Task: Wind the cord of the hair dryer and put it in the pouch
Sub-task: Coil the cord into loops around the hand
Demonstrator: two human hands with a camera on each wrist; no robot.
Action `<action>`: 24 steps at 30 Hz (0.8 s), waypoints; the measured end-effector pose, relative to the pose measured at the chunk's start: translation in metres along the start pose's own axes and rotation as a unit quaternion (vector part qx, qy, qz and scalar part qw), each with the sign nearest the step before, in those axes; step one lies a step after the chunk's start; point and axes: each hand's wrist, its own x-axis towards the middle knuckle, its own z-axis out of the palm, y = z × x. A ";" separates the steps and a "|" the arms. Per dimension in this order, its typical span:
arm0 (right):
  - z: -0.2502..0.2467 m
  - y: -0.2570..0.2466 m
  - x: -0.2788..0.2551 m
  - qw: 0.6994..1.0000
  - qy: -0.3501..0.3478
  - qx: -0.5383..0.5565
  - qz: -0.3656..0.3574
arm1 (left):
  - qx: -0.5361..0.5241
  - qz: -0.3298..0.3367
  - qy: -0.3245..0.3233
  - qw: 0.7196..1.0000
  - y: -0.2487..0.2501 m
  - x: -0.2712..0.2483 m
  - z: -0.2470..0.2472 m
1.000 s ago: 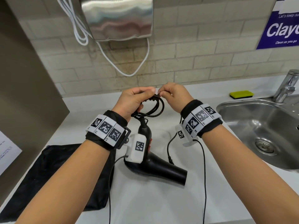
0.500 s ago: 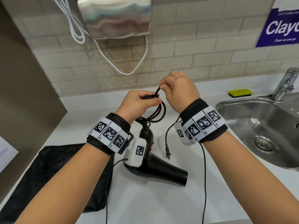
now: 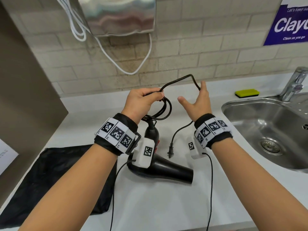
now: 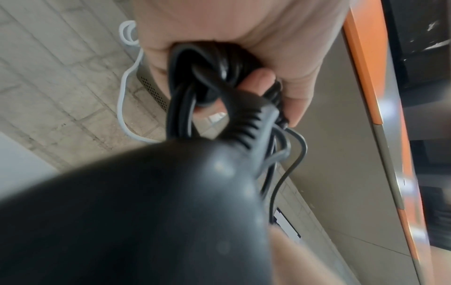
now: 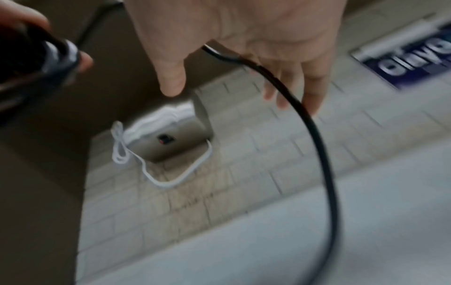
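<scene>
A black hair dryer (image 3: pixel 166 170) lies on the white counter (image 3: pixel 166 205), handle pointing away from me. My left hand (image 3: pixel 143 100) grips several wound loops of its black cord (image 3: pixel 164 110) above the handle; the left wrist view shows the coils (image 4: pixel 195 77) bunched in my fist (image 4: pixel 244 57). My right hand (image 3: pixel 198 100) is spread, fingers straight, with the free cord (image 5: pixel 305 115) draped across the palm. From there the cord arches back to my left hand and drops to the plug (image 3: pixel 170 150), which hangs beside the dryer. The black pouch (image 3: pixel 50 177) lies flat at the left.
A steel sink (image 3: pixel 266 130) with a tap (image 3: pixel 293 84) is at the right, and a yellow-green sponge (image 3: pixel 247 93) sits behind it. A steel hand dryer (image 3: pixel 116 15) with a white cable (image 3: pixel 130 70) hangs on the tiled wall. A brown panel (image 3: pixel 25 97) borders the left.
My right hand has let go its pinch on the cord, moved right and opened, drawing out a wide arch of cord. The left hand keeps gripping the coils. The plug has swung slightly.
</scene>
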 end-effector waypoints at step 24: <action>0.055 0.066 -0.021 0.817 -0.507 -0.096 0.258 | -0.034 -0.013 -0.032 0.999 -0.011 0.006 -0.004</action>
